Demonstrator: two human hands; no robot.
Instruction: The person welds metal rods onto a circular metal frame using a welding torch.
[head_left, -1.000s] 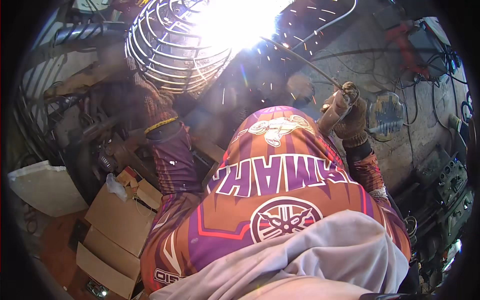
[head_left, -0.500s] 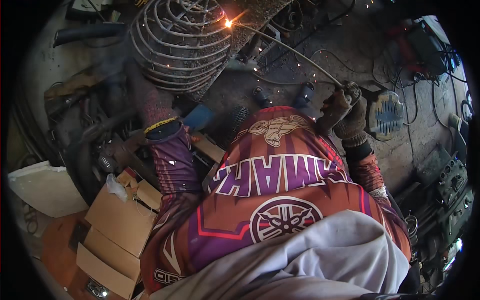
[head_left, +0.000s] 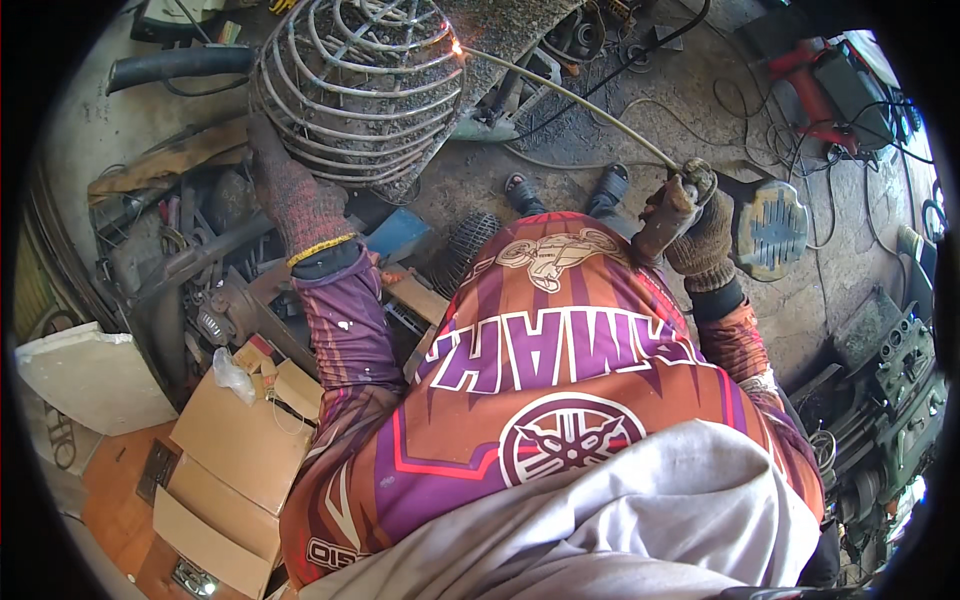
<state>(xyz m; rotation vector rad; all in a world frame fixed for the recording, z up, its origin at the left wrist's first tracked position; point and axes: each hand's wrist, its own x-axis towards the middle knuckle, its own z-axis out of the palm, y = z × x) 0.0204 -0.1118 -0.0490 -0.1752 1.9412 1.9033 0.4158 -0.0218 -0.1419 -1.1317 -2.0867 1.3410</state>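
Note:
A rounded cage of curved metal rods [head_left: 365, 110] lies at the upper left on a dark, crusted metal plate [head_left: 520, 35]. My left hand [head_left: 295, 195], in a dark reddish knit glove with a yellow cuff edge, grips the cage's near left side; its fingertips are partly hidden. From my right hand [head_left: 690, 220], closed in a brown glove, a long thin welding rod [head_left: 575, 97] reaches to the cage's right side. An orange glow shows at the rod's tip, touching or very close to the cage. Whether a holder is inside that fist I cannot make out.
Cables trail over the floor beside a red and dark machine [head_left: 830, 95]. A slotted stool top [head_left: 772, 230] stands right of my right hand. Opened cardboard boxes [head_left: 245, 430] and metal scrap lie at left; greasy machine parts [head_left: 900, 380] at right. My sandalled feet [head_left: 525, 190] are below the plate.
The bright arc and flying sparks have died down to a small orange glow, and the scene looks brighter. Both hands, the rod and the cage have stayed almost in place.

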